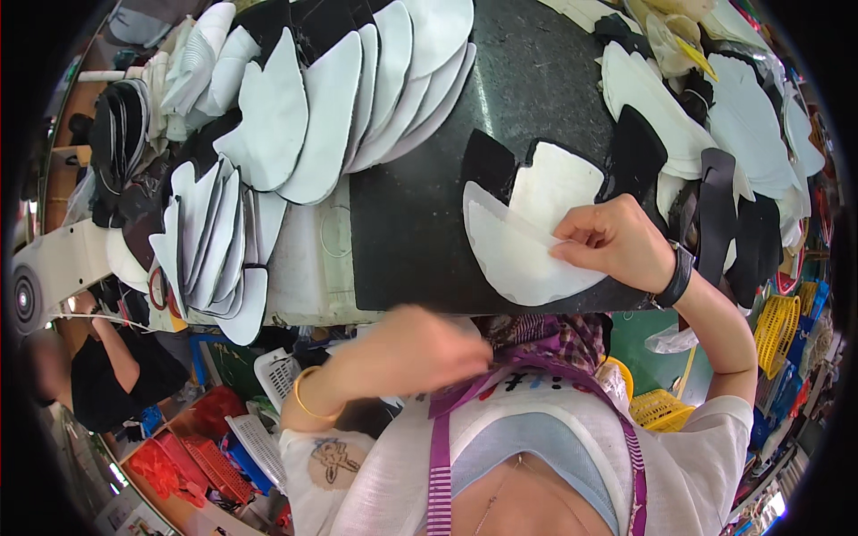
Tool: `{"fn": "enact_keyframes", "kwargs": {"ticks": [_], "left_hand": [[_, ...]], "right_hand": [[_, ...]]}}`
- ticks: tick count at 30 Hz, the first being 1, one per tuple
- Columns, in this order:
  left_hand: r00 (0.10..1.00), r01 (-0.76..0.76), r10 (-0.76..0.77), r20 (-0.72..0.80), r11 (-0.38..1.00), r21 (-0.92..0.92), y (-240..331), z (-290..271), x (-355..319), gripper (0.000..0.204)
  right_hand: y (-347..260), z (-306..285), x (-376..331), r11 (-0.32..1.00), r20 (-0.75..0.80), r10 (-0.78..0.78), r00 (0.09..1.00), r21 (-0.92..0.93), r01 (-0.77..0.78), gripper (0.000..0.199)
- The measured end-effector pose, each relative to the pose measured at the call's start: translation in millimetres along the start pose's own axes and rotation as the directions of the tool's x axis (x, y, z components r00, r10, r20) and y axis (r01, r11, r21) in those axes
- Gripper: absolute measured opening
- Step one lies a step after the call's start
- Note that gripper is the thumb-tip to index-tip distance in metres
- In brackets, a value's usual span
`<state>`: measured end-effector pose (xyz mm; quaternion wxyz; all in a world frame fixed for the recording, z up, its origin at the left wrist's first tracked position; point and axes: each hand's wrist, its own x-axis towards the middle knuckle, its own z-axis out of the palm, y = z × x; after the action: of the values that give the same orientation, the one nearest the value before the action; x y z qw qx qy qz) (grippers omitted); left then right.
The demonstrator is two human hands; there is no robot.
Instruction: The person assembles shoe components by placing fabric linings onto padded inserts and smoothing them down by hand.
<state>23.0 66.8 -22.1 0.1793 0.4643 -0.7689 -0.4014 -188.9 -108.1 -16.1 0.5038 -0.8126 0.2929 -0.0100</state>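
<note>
On the dark work board (pixel 411 232) lies a black-edged fabric piece, shaped like a shoe upper, with a white backing panel (pixel 556 183). A curved, translucent white sheet piece (pixel 514 250) overlaps its near side. My right hand (pixel 617 243), a dark band on its wrist, pinches the inner edge of this curved piece between thumb and fingers. Close to my body, just off the board's front edge, my left hand (pixel 411 350) is smeared by motion. Its fingers look curled, but whether they hold anything is not visible.
Fanned stacks of white cut pieces (pixel 322 116) fill the back left, with another stack (pixel 214 237) nearer. More white pieces (pixel 657 116) and dark strips (pixel 715 214) lie on the right. Red-handled scissors (pixel 159 288) sit at the left. A person (pixel 116 357) works at the far left.
</note>
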Motion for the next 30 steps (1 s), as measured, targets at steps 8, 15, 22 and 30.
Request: {"fn": "enact_keyframes", "kwargs": {"ticks": [8, 15, 22, 30], "left_hand": [[0.834, -0.243, 0.421, -0.357, 0.861, 0.448, 4.5, 46.0, 24.2, 0.04], [0.978, 0.071, 0.052, -0.201, 0.826, 0.559, -1.7, 43.3, 26.7, 0.076], [0.967, 0.201, -0.056, -0.247, 0.763, 0.614, 11.3, 60.3, 32.0, 0.078], [0.948, 0.248, -0.046, -0.316, 0.731, 0.636, 25.8, 56.1, 47.3, 0.07]], "right_hand": [[-2.4, 0.3, -0.3, 0.999, 0.004, 0.027, 1.0, -0.028, -0.027, 0.013], [-1.7, -1.3, -6.9, 1.0, -0.032, -0.006, 0.999, 0.002, 0.006, 0.014], [7.3, -11.1, -18.0, 0.983, -0.027, 0.12, 0.992, 0.146, -0.115, 0.018], [14.8, -17.9, -16.7, 0.985, 0.041, 0.071, 0.997, 0.154, -0.077, 0.019]]}}
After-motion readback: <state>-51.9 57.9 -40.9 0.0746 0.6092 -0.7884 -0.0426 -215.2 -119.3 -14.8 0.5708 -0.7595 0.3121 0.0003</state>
